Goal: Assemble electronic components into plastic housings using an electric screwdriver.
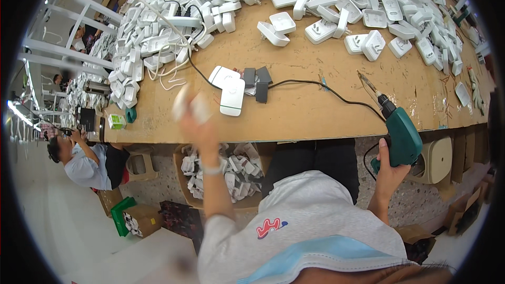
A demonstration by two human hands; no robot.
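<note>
In the head view, the right hand is wrapped around the handle of a dark green, pistol-shaped plastic power tool at the near edge of the surface, right of centre, its slim metal bit pointing toward the far edge. It looks stiff and fairly heavy, best held by the handle, away from the bit; its black cord would probably drag a little. The left hand is a blur over the near edge, left of centre; whether it holds anything, I cannot tell.

Near it, a white, rounded rectangular plastic casing overlaps a second white plastic casing. The upper one is likely light, rigid and rather slippery, easiest to pinch across its long sides.

The scuffed brown tabletop carries a broad heap of white plastic shells along its far edge. Below the near edge, a brown cardboard box holds white pieces. Beyond the left edge sits another person near white metal racking; the floor is speckled.
</note>
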